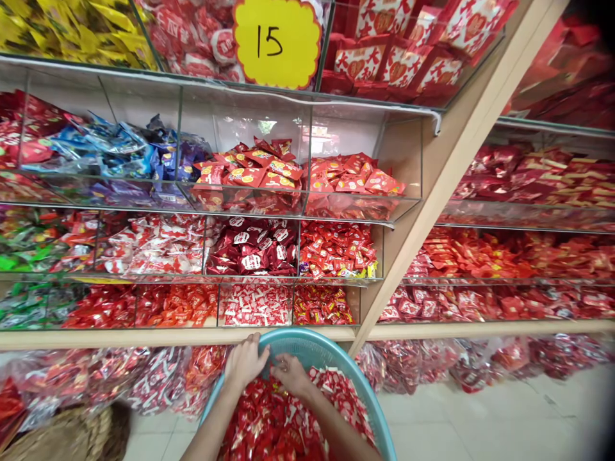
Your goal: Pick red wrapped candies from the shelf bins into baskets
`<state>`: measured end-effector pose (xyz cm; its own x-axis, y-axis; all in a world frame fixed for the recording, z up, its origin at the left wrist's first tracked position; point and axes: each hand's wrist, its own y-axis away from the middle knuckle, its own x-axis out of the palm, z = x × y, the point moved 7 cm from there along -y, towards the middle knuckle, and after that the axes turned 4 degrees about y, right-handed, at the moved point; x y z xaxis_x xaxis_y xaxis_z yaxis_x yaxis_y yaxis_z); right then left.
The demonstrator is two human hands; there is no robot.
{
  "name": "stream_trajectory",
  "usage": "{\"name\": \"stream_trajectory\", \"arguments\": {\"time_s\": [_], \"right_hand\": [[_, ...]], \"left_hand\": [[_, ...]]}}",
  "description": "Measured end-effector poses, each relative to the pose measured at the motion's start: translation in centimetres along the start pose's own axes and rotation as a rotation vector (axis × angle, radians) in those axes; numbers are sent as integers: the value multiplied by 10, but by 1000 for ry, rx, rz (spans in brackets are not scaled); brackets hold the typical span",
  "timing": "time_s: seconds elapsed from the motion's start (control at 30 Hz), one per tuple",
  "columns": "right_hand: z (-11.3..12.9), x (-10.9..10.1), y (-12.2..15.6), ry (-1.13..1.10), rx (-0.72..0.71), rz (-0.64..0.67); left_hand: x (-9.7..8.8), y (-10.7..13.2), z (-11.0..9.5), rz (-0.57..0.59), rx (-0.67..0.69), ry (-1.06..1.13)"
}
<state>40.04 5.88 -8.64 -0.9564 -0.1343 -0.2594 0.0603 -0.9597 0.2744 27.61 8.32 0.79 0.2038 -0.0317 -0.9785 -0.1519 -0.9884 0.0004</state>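
Observation:
A teal plastic basket (319, 339), filled with small red and red-and-white wrapped candies (269, 416), stands below me in front of the shelves. My left hand (244, 363) grips its far left rim, fingers over the edge and thumb on the inner side. Inside the basket, just above the candies, my right hand (291, 375) has its fingers curled together. Whatever lies between those fingers, if anything, is too small to make out.
Shelves with clear bins of wrapped candies (257, 310) rise ahead, split by a slanting wooden post (432, 224). A yellow price card (277, 43) reads 15. Filled plastic bags (161, 378) sit under the bottom shelf. A brown woven basket (72, 435) is at lower left.

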Motion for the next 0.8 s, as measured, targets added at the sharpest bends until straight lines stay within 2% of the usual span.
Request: {"name": "stream_trajectory", "arguments": {"time_s": [0.17, 0.33, 0.53, 0.7, 0.8], "right_hand": [[37, -24, 13, 91, -195, -43], [61, -52, 24, 39, -235, -79], [48, -60, 32, -271, -79, -91], [34, -61, 38, -437, -12, -82], [32, -64, 47, -545, 74, -57]], "left_hand": [[3, -1, 0, -8, 22, -7], [3, -2, 0, -9, 35, -21], [0, 0, -2, 3, 19, -4], [-1, 1, -3, 19, 4, 3], [0, 0, -2, 26, -2, 1]]}}
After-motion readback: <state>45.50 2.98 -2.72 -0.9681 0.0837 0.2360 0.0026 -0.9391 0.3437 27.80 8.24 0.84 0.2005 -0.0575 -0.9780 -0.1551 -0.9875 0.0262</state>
